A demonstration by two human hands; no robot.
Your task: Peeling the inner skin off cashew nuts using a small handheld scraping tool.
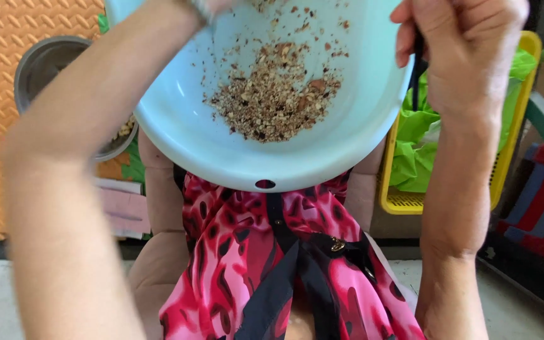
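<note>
The single head camera looked steeply down from close above, facing the pale blue basin (pixel 272 145) gripped at its rim by the right hand (pixel 467 50).

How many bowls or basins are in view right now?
2: a pale blue plastic basin of brown crumbs over the lap, and a grey metal bowl on the orange mat, partly hidden behind the left arm.

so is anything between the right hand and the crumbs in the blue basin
Nothing visible does. The right hand sits at the rim of the pale blue basin, fingers closed on a dark strap, and the brown crumb pile lies uncovered on the basin's bare inner surface.
</note>
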